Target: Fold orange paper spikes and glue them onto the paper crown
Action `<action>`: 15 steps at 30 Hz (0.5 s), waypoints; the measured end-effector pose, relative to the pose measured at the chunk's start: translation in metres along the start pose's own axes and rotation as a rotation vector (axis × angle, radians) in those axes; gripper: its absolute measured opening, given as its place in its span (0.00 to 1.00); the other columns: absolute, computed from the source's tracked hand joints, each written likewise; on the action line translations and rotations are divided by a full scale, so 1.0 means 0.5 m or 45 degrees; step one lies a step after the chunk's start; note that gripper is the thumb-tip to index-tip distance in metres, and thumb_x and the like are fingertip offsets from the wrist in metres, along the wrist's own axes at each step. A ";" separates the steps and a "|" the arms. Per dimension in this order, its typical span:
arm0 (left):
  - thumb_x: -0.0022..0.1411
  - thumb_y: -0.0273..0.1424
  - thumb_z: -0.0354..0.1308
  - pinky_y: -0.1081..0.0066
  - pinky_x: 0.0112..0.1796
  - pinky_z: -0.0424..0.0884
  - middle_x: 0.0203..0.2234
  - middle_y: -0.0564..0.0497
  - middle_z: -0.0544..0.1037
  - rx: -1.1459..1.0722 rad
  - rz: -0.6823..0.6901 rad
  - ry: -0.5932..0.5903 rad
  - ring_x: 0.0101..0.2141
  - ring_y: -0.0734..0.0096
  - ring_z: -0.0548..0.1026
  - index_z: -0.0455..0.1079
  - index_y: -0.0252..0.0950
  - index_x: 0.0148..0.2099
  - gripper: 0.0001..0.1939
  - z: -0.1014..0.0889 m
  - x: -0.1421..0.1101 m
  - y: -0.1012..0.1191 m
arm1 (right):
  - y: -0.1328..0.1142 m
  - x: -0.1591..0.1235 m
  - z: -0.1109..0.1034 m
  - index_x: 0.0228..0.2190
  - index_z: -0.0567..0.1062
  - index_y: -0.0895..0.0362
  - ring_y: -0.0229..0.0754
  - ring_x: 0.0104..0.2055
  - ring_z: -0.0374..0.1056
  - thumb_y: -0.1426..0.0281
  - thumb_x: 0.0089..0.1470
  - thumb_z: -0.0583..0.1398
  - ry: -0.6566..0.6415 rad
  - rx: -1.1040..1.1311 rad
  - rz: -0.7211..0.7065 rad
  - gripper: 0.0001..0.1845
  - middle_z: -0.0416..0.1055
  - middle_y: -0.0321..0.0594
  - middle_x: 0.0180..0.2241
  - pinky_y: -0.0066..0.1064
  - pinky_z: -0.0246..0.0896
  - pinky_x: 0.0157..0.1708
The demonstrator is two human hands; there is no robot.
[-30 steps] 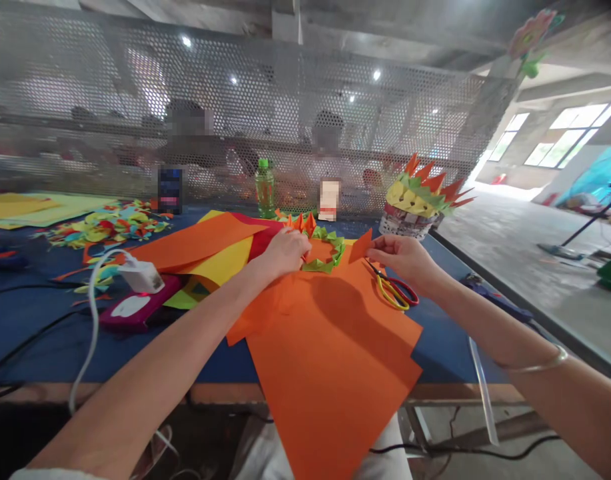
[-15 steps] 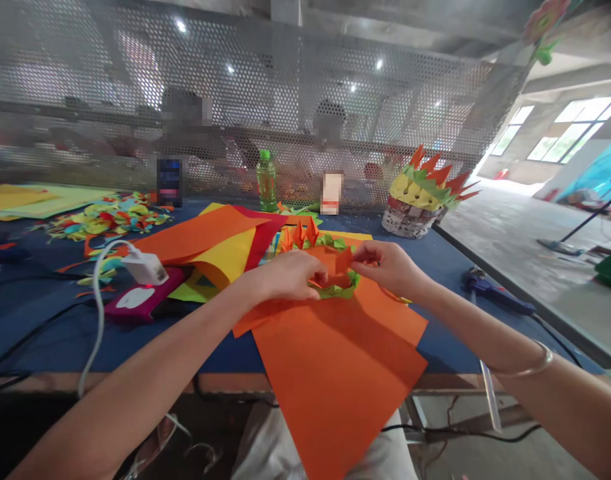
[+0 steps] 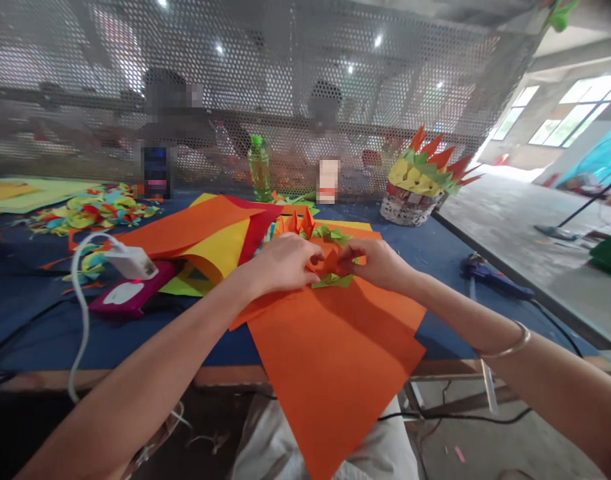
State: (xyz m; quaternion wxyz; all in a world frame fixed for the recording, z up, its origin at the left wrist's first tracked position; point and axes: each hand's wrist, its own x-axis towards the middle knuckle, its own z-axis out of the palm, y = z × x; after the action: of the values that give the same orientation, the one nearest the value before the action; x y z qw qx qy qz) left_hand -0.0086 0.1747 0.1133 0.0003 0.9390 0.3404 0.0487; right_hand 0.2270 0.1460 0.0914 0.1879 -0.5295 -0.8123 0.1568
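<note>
In the middle of the table lies a ring of folded green paper with orange paper spikes at its back left. My right hand pinches a small orange folded paper piece over the inside of the ring. Curled over the ring's left side is my left hand, its fingertips close to that orange piece. What lies between its thumb and fingers is hidden. Beneath are large orange paper sheets, one hanging past the table's front edge onto my lap.
A finished-looking paper basket with orange spikes stands back right, a glue gun nearer. Left are a magenta power strip with a white charger, and paper scraps. A green bottle stands before the perforated metal screen.
My right hand has moved left with the orange piece, closer to my left hand. The left hand stays at the ring's left side. The whole view has shifted slightly.
</note>
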 end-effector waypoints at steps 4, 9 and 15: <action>0.70 0.39 0.60 0.54 0.50 0.75 0.51 0.45 0.76 -0.002 -0.043 -0.025 0.48 0.60 0.77 0.71 0.36 0.55 0.17 -0.004 0.002 0.012 | 0.000 -0.002 0.000 0.51 0.73 0.56 0.42 0.49 0.72 0.58 0.64 0.61 -0.033 0.007 -0.020 0.19 0.73 0.43 0.52 0.43 0.72 0.49; 0.70 0.39 0.61 0.53 0.51 0.75 0.51 0.45 0.76 0.009 -0.093 -0.043 0.49 0.60 0.77 0.71 0.36 0.55 0.17 -0.015 0.004 0.029 | 0.002 -0.007 0.000 0.51 0.73 0.56 0.43 0.49 0.72 0.58 0.64 0.61 -0.038 0.007 -0.034 0.19 0.73 0.43 0.52 0.43 0.72 0.49; 0.70 0.39 0.61 0.53 0.51 0.75 0.51 0.45 0.76 0.016 -0.117 -0.051 0.49 0.60 0.77 0.72 0.35 0.55 0.16 -0.013 0.006 0.030 | 0.004 -0.010 0.000 0.51 0.73 0.56 0.42 0.49 0.72 0.58 0.64 0.61 -0.041 -0.007 -0.051 0.19 0.73 0.43 0.51 0.42 0.72 0.49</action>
State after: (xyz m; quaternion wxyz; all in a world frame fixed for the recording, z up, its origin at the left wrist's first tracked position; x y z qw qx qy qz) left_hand 0.0028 0.1651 0.1205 0.0034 0.9232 0.3832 0.0277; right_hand 0.2303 0.1421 0.0899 0.1763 -0.5111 -0.8260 0.1593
